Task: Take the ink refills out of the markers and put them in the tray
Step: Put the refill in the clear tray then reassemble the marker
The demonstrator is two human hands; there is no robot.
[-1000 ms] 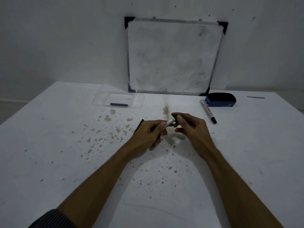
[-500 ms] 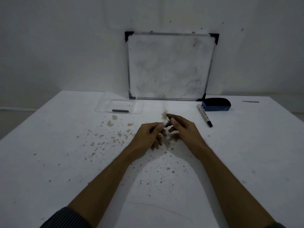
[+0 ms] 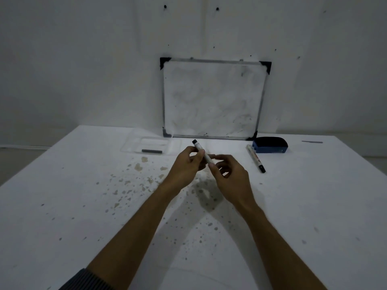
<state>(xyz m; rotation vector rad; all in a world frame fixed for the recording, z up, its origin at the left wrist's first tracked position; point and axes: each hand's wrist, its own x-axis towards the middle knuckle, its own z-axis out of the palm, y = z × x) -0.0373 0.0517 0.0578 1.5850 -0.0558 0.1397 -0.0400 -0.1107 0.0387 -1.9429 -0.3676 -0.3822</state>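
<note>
A: Where is the marker right now?

B: Held above the worktop, tilted, its dark end up and pointing away towards the whiteboard. The left hand has its grip closed around the barrel near the middle; the right hand pinches the lower end between fingertips, its other fingers loose.

A: And the refill?

B: I cannot tell whether it has started to come out; the lower end is hidden by the fingers. One dark refill already lies in the clear tray, further out to the left.

A: What could go wrong?

B: I'd say the pinch is the weak spot. If the part sticks and then lets go suddenly, the hands could jerk apart and the refill drop onto the worktop or roll. It may also smear ink on the fingers, which makes the grip slippery.

A: Anything else nearby?

B: A second marker lies to the right, just beside the blue eraser. A sweeping elbow could knock it. The tray is see-through and pale, so its rim is easy to misjudge.
</note>
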